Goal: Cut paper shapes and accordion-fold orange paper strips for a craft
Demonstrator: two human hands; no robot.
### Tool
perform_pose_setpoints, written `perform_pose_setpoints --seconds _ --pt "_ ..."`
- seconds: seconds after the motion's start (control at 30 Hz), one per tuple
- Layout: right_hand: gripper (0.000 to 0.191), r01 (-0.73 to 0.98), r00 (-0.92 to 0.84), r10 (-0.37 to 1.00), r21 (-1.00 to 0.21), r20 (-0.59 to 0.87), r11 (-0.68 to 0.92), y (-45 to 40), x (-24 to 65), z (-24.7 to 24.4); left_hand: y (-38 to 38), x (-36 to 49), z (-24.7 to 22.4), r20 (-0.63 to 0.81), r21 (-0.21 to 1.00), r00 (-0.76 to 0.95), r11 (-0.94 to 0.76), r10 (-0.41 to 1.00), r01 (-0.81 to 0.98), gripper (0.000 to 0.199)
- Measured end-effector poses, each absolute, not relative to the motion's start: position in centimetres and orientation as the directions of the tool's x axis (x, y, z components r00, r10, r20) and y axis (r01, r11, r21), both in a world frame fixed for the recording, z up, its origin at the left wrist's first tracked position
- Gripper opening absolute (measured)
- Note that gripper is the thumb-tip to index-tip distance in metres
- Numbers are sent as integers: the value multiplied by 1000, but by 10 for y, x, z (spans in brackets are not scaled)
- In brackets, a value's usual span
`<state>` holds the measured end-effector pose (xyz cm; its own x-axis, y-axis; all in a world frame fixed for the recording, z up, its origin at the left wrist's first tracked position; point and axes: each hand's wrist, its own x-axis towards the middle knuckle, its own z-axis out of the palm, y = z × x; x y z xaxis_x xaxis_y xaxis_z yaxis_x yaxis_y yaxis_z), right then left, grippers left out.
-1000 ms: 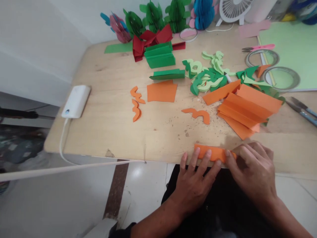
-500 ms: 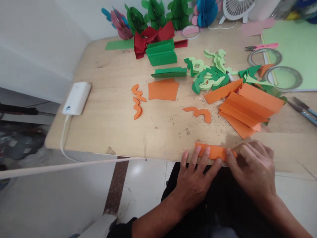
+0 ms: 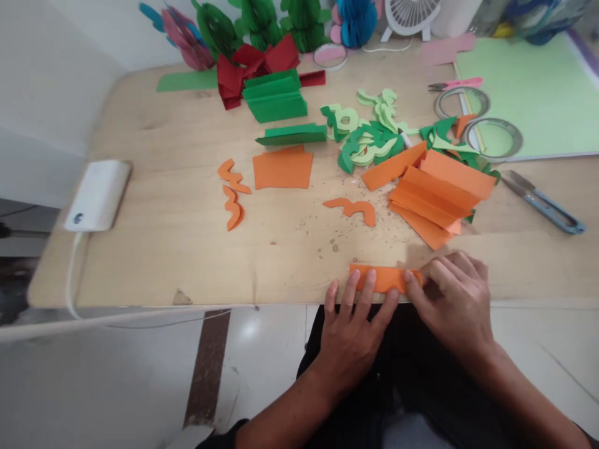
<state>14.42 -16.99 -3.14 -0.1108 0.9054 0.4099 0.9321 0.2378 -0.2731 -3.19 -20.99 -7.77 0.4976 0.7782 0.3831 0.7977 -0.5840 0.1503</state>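
Observation:
A narrow folded strip of orange paper point(image 3: 386, 277) lies along the front edge of the table. My left hand point(image 3: 355, 318) rests on it with spread fingers, the tips pressing its lower side. At the strip's right end, my right hand point(image 3: 453, 299) is closed, with thumb and fingers pinching the paper. Just beyond lies a wavy orange cutout point(image 3: 360, 207). Further left are more orange cutouts point(image 3: 233, 206) and a flat orange piece point(image 3: 283, 169). Folded orange sheets point(image 3: 435, 196) are piled above my right hand.
Green cutouts point(image 3: 369, 140), folded green paper point(image 3: 276, 96) and red paper point(image 3: 238, 78) lie farther back. Blue thread snips point(image 3: 545, 202), tape rolls point(image 3: 493, 138) and pink-handled scissors point(image 3: 461, 83) are at right. A white power bank point(image 3: 98, 195) with a cable sits left. A small fan point(image 3: 412, 14) stands behind.
The view has swung to the right, so everything on the table appears farther left. Both hands stay on the orange strip in nearly the same pose.

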Motion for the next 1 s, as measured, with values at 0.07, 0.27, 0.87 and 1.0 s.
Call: perform_pose_setpoints --seconds 0.07,0.27,0.87,1.0 --pt "32 934 -109 910 -271 400 231 -170 144 -31 -210 -32 -78 371 146 503 -584 781 798 56" --pt "33 945 -95 907 -251 411 212 -170 142 -31 -212 -32 -77 361 160 504 -585 784 795 56" --pt "34 937 -72 911 -286 405 201 -170 142 -30 -211 -29 -78 386 169 476 -568 790 805 48" --pt "31 912 -86 921 -343 381 227 -174 148 -28 -211 -28 -79 398 163 470 -565 788 809 48"
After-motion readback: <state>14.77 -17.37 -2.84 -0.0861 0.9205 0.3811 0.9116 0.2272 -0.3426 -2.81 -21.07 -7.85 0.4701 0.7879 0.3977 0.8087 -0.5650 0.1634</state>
